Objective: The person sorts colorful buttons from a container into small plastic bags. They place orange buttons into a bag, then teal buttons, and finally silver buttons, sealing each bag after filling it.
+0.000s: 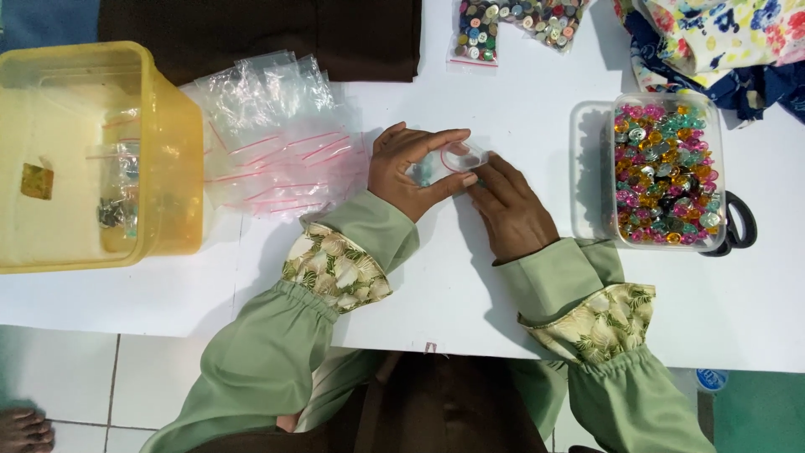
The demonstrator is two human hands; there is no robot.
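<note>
Small clear zip bag [453, 161] between 2 hands [419, 172]

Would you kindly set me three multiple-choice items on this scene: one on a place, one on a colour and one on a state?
1. Where is the clear tub of buttons?
A. right of the hands
B. inside the bin
C. on the floor

2. What colour is the bin at the left?
A. blue
B. yellow
C. red

3. How is the small bag between the hands?
A. lying alone on the table
B. held by both hands
C. inside the tub

Answers: 1 A, the tub stands beyond the right hand. 2 B, its walls are see-through yellow. 3 B, the left hand grips it and the right fingers press its edge.
</note>
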